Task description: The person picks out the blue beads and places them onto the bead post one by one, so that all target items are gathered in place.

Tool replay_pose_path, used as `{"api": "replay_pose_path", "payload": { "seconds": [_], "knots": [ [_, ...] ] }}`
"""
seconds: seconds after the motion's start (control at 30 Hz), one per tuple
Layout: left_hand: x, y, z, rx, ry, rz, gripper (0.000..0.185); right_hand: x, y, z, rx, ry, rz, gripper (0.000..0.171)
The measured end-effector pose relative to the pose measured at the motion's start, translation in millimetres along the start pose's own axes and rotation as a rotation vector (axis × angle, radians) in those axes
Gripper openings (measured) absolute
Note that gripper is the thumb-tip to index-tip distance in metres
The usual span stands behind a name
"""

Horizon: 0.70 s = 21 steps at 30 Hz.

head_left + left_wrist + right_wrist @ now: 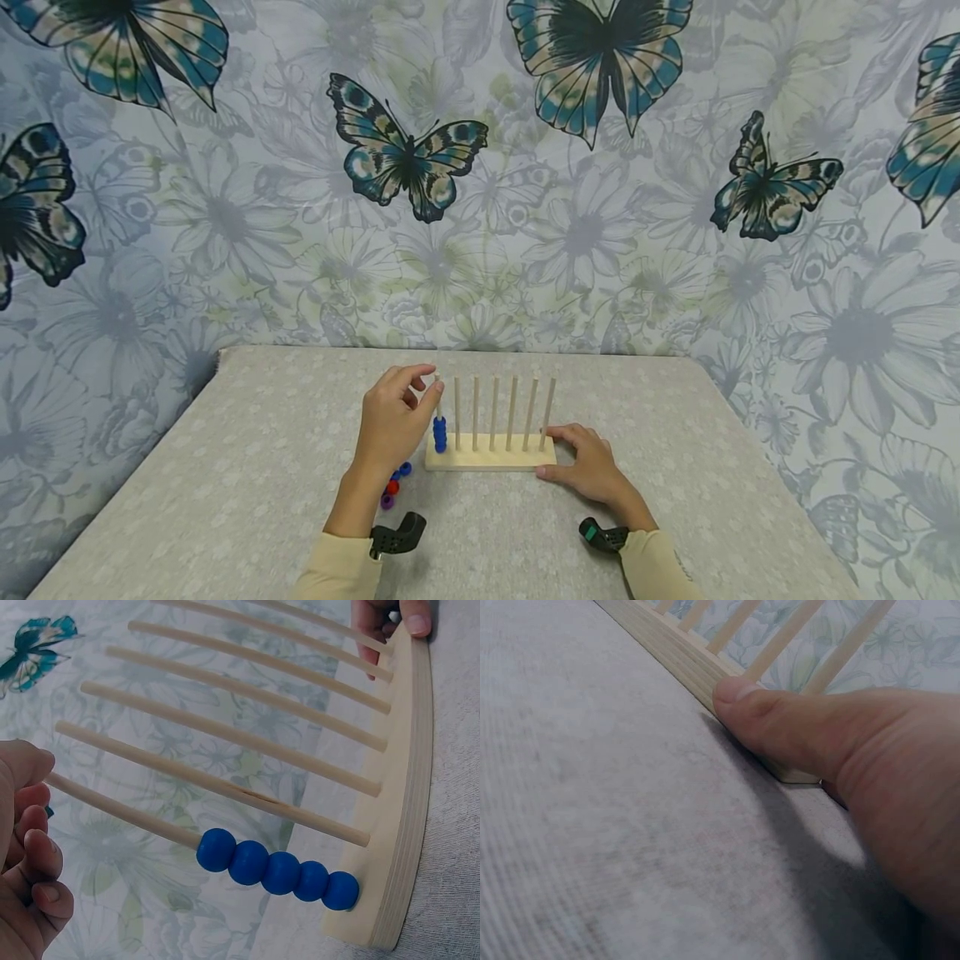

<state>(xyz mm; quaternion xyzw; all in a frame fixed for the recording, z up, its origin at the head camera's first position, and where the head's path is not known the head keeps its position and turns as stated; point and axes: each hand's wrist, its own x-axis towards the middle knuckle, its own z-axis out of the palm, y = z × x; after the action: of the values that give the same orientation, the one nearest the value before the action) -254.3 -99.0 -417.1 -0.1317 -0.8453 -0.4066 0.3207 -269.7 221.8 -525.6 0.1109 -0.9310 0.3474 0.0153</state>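
Note:
A wooden peg stand (pixel 491 460) with a row of upright pegs stands on the table. Several blue beads (pixel 281 872) are stacked at the bottom of its leftmost peg. My left hand (pixel 393 417) is at the top of that peg, thumb and index fingertips beside the peg's tip, and no bead shows between them. In the left wrist view its other fingers (pixel 46 855) are loosely bent. My right hand (pixel 588 462) grips the stand's right end, with the thumb (pixel 780 720) along the front edge and the fingers behind. The other pegs carry no beads.
Loose beads lie on the table by my left forearm: a red bead (pixel 393 487), a purple bead (pixel 387 502) and blue beads (pixel 406 468), partly hidden by the arm. A patterned cloth covers the table (pixel 285 433). Behind it hangs a butterfly-print backdrop (pixel 480 275).

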Motion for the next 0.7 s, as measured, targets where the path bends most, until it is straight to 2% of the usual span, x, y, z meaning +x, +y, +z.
{"api": "replay_pose_path", "payload": {
  "seconds": [0.33,0.7],
  "knots": [
    [2.0,3.3,-5.7,-0.001,0.007,-0.005,0.025,-0.4,-3.0,-1.2,0.004,-0.003,-0.003,0.070],
    [3.6,6.0,-10.6,-0.011,0.030,0.024,0.025,-0.5,-1.7,-2.3,0.009,-0.016,-0.014,0.071]
  ]
}}
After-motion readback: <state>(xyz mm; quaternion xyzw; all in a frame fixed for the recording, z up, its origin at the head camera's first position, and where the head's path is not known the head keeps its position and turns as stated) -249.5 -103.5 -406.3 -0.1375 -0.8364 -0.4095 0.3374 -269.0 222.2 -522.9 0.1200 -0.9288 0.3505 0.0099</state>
